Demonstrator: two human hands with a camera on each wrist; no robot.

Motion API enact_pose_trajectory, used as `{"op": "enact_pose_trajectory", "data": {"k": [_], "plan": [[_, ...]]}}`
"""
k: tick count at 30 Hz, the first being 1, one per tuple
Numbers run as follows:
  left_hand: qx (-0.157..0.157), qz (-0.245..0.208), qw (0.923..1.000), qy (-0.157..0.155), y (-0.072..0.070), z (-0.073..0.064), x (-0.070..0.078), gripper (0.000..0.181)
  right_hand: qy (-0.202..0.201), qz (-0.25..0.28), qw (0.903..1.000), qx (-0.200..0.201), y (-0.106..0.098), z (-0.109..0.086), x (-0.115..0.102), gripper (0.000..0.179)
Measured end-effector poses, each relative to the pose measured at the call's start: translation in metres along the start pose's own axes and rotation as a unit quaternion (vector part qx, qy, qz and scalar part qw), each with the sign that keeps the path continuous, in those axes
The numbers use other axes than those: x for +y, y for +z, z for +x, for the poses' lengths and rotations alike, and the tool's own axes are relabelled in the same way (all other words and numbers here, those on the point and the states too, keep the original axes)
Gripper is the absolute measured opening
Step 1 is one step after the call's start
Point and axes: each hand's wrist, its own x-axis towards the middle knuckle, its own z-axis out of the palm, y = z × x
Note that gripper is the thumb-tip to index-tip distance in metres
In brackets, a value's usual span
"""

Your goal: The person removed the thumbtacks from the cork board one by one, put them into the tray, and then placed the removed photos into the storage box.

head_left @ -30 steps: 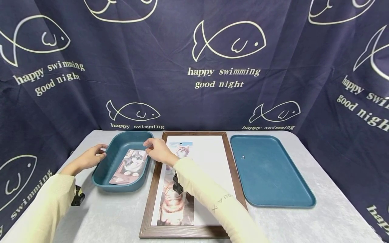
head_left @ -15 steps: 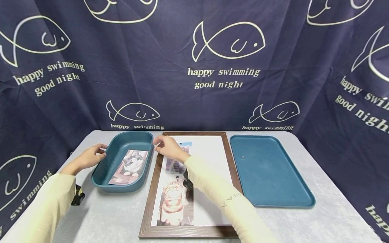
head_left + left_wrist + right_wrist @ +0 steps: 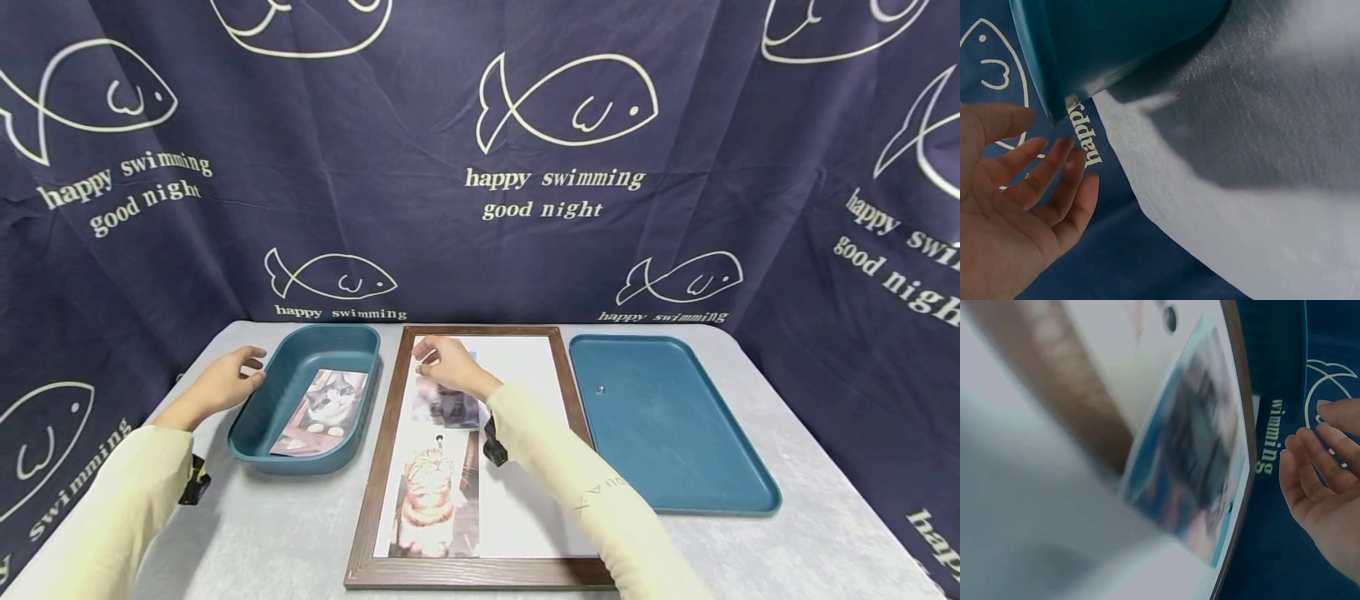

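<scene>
Right hand [image 3: 450, 365] is up over the top left of the framed white board [image 3: 532, 521], fingers loosely bent with a fair gap to the thumb — nothing in the grip that I can see. Left hand [image 3: 223, 385] is just beside the blue-green bin [image 3: 318, 464], fingers relaxed and apart from it, also holding nothing visible. Under the right hand there's the upper cat photo [image 3: 446, 408], partly hidden. Below that, the orange cat photo [image 3: 426, 512] lies on the board with a small dark round piece [image 3: 439, 438] at its top. Grey-and-white cat photo [image 3: 322, 412] sits in the bin. Flat tray [image 3: 675, 433] on the far side — one tiny shiny bit [image 3: 601, 389] on it.
</scene>
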Motion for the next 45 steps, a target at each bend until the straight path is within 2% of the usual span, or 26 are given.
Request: {"op": "enact_pose_trajectory", "data": {"k": [6,16,21,32,35,39,45], "plan": [[0.027,0.024,0.9993,0.013,0.0,0.002,0.007,0.04,0.001,0.004,1.0,0.002,-0.008,-0.006,0.014,0.027],[0.042,0.071,0.9958,0.038,-0.001,0.001,0.026,0.04,0.017,-0.019,0.9997,0.002,-0.021,-0.008,0.033,0.026],[0.061,0.083,0.9923,0.069,0.0,0.002,0.036,0.038,0.013,-0.034,0.9993,0.008,-0.025,-0.008,0.036,0.024],[0.091,0.077,0.9833,0.137,0.009,0.009,0.059,0.036,0.013,-0.059,0.9982,0.007,-0.033,-0.006,0.046,0.028],[0.087,0.077,0.9829,0.143,0.013,0.011,0.068,0.038,0.019,-0.063,0.9978,0.004,-0.035,-0.005,0.049,0.028],[0.064,0.081,0.9855,0.135,0.016,0.011,0.08,0.041,0.022,-0.07,0.9973,0.001,-0.036,-0.003,0.051,0.028],[0.032,0.079,0.9881,0.128,0.021,0.009,0.099,0.042,0.0,-0.097,0.9953,0.001,-0.035,0.002,0.054,0.027]]}}
